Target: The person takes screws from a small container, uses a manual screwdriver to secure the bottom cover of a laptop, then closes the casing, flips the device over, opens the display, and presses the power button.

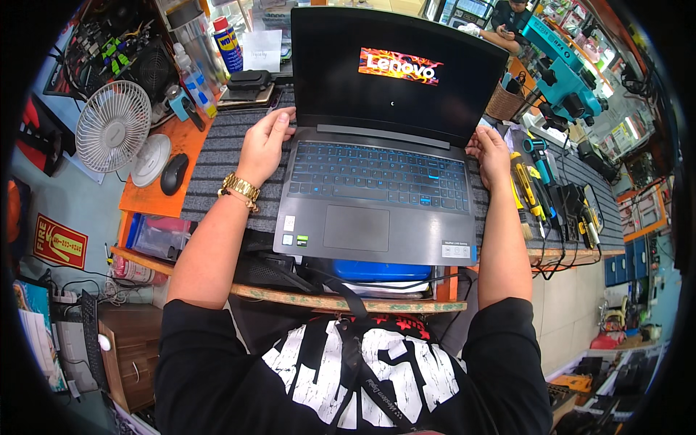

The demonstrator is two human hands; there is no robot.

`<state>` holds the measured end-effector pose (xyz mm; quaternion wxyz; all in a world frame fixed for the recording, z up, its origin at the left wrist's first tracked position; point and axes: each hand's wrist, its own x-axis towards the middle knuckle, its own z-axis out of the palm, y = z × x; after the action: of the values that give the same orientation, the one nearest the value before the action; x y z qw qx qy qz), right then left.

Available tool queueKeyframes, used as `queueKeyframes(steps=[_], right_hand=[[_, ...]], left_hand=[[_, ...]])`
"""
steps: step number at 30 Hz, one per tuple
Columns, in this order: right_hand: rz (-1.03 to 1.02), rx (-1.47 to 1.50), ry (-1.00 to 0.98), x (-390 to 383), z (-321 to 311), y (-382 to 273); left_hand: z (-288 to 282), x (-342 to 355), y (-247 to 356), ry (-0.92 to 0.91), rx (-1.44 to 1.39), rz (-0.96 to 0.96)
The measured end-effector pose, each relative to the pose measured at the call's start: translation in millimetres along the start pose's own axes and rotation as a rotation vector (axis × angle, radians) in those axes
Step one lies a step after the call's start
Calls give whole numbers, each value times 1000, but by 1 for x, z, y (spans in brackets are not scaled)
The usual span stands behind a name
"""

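Observation:
An open dark grey laptop (pixel 435 243) rests in front of me on a ribbed grey mat (pixel 217 156). Its screen is lit, with a bright flame-coloured logo on black and a tiny mark below it. Blue-edged keys cover the keyboard. At the laptop's left side, near the hinge, my left hand (pixel 264 145) holds the edge, its fingers partly hidden behind the screen. My right hand (pixel 493 156) grips the opposite side by the hinge, fingertips curled against the edge. The laptop's front edge reaches out over the bench's edge.
A white fan (pixel 114 127) and black mouse (pixel 174 174) stand at left. Behind are a blue spray can (pixel 228 45) and bottles. Screwdrivers (pixel 533 190) and other hand tools lie right, near a teal microscope (pixel 562 76). An open drawer (pixel 348 297) sits below; a person (pixel 507 25) is beyond.

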<state>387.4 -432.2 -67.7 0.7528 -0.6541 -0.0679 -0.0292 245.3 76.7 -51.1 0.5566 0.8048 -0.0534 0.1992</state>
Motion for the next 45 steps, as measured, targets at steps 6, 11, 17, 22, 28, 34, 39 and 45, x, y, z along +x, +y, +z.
queueKeyframes(steps=[6, 11, 17, 22, 28, 34, 39, 45], right_hand=[[6, -3, -8, -2, 1, -3], [4, -21, -27, -1, -1, -1], [1, -11, -23, 0, -1, -1], [-1, -14, -19, -2, 0, -2], [7, -21, -24, 0, -2, -1], [-7, -11, -17, 2, -3, 0], [-2, -13, -27, 3, -4, 0], [-5, -25, -46, 2, -5, -1]], left_hand=[[0, -1, 1, 13, -18, 9], [1, 0, -1, 25, -48, 13], [1, 0, -1, 24, -42, 9], [1, 0, -1, 26, -47, 9], [2, -1, 0, 39, -37, 1], [-1, -1, 2, -2, 22, -3], [3, 1, -6, 58, -35, 15], [5, 3, -12, 55, -26, 32]])
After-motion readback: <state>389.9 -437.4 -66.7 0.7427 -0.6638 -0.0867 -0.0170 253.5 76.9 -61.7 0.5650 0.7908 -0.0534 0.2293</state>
